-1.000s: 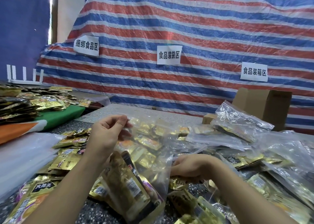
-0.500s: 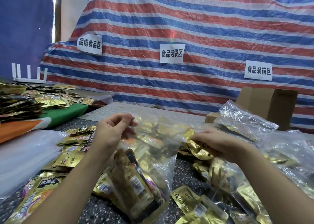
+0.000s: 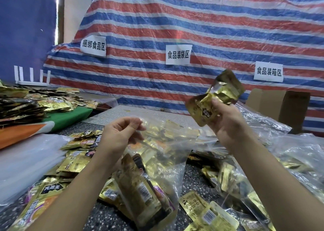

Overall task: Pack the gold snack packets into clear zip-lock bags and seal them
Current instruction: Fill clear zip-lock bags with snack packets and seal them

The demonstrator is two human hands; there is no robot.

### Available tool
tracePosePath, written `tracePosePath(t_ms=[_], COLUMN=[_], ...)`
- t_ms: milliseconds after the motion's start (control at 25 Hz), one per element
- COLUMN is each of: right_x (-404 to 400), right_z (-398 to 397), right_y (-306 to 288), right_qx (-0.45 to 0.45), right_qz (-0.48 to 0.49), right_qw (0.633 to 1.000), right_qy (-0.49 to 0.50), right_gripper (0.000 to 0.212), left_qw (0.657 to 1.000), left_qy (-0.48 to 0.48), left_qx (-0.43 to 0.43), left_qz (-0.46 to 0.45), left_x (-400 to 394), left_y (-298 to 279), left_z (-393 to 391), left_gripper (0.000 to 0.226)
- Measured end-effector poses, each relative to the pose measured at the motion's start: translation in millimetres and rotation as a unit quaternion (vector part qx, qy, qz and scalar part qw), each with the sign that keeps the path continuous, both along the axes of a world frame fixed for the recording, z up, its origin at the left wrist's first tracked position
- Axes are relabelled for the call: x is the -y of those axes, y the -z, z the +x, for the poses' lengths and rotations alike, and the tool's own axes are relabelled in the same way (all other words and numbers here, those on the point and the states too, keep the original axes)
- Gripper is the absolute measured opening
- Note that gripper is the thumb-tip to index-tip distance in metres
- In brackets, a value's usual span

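Left hand (image 3: 121,136) pinches the limp, slippery bag (image 3: 163,151) by its rim; right hand (image 3: 228,123) grips light, crinkly packets (image 3: 215,99) mid-body.

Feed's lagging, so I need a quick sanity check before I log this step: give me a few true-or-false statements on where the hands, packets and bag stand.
1. The right hand holds gold packets raised above the table. True.
2. The left hand pinches the rim of the clear zip-lock bag. True.
3. That bag is empty. False: packets already sit inside it.
4. The cardboard box stands at the left. False: it stands at the right.
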State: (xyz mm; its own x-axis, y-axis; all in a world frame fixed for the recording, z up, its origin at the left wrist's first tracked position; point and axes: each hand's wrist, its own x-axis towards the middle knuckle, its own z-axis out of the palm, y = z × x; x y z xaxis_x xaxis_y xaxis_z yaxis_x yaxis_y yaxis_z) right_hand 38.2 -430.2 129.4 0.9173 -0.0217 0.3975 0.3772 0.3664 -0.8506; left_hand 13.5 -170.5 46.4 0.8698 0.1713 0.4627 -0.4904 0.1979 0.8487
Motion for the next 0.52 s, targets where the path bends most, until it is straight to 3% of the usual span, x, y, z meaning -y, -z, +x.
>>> tracePosePath(t_ms=[80, 240, 360, 520], right_x=[-9.6, -31.7, -40.9, -41.6], right_z=[-6.0, -13.9, -17.8, -19.6], right_y=[-6.9, -4.2, 1.8, 13.0], right_qx=[0.027, 0.043, 0.065, 0.132], right_qz=[0.04, 0.001, -0.083, -0.247], right_qw=[0.999, 0.999, 0.994, 0.959], right_qy=[-0.013, -0.006, 0.013, 0.053], right_gripper=[0.026, 0.039, 0.037, 0.026], left_qw=[1.0, 1.0, 1.0, 1.0], left_qy=[0.002, 0.007, 0.006, 0.007], left_qx=[0.004, 0.008, 0.011, 0.007], left_qz=[0.004, 0.005, 0.008, 0.006], left_x=[0.0, 0.4, 2.3, 4.3], left_y=[0.5, 0.9, 0.3, -0.3], left_z=[-0.6, -1.4, -2.6, -4.3], left_gripper=[0.017, 0.016, 0.016, 0.016])
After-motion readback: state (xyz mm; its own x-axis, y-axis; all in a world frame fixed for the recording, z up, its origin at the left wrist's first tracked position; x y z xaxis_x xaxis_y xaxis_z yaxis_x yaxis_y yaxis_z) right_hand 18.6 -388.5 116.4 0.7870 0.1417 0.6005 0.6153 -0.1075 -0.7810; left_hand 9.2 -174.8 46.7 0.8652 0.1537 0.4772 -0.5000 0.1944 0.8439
